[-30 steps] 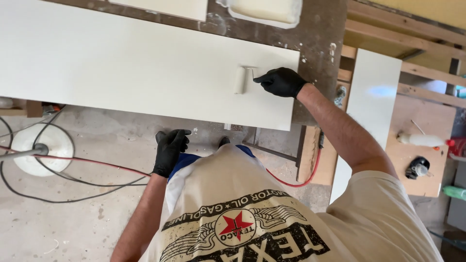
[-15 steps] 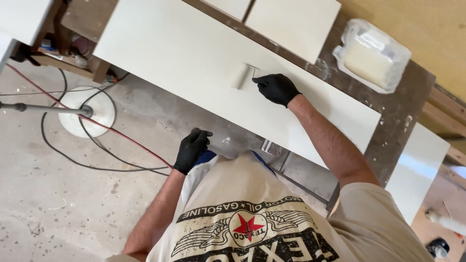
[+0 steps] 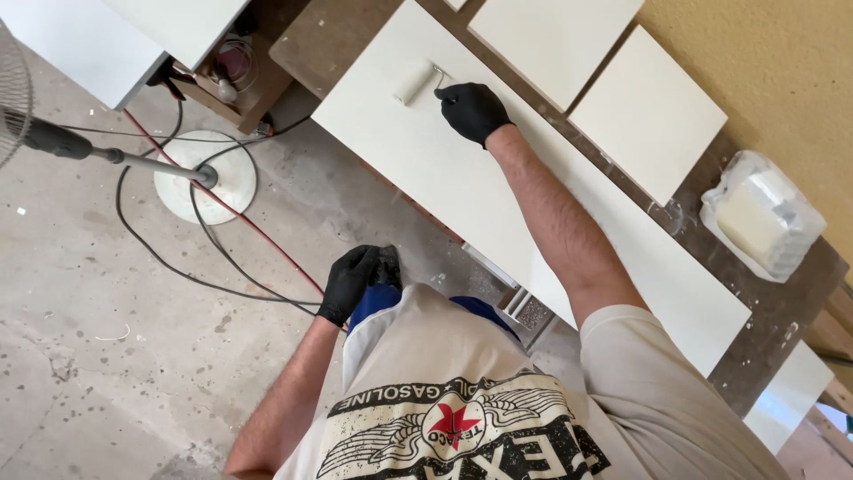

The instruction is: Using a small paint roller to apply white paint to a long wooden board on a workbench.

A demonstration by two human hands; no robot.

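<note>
My right hand (image 3: 473,110), in a black glove, grips the handle of a small white paint roller (image 3: 415,84). The roller lies on a long white panel (image 3: 462,178) that rests flat on a brown workbench (image 3: 329,40). It sits near the panel's left end. My left hand (image 3: 348,283), also in a black glove, hangs by my thigh with the fingers loosely curled and nothing in it.
Two smaller white panels (image 3: 653,111) lie farther back on the bench by a yellow wall. A paint tray wrapped in plastic (image 3: 762,218) sits at the right. A fan stand with a round white base (image 3: 204,178) and cables (image 3: 222,267) lie on the concrete floor at left.
My right hand has pushed the roller along the panel toward its left end. The view has swung round. My left hand stays by my thigh.
</note>
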